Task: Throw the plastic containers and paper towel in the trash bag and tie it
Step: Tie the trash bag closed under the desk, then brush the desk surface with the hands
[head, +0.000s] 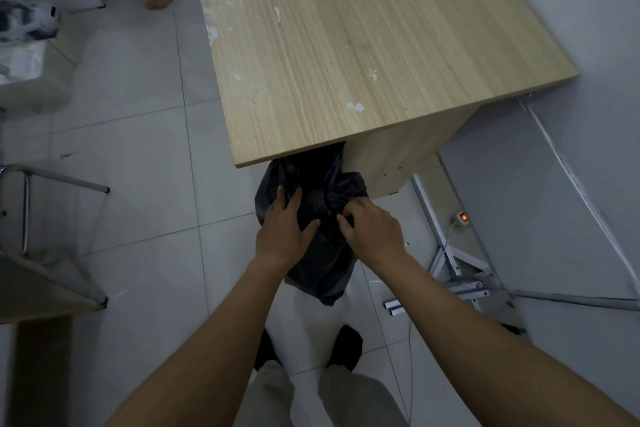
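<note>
A black trash bag [322,263] hangs in front of me, just below the near edge of the wooden table [346,55], over the tiled floor. My left hand [282,232] lies on the bag's left side with the fingers spread over the plastic. My right hand [372,229] pinches the gathered plastic at the bag's top right. The bag's mouth is bunched together between the two hands. No plastic containers or paper towel show; the bag hides whatever is inside.
A metal stool [38,204] stands at the left. White metal frame pieces [460,274] and a power strip with a red light [462,218] lie on the floor at the right. Another person's foot [159,0] is at the top left. My feet are below the bag.
</note>
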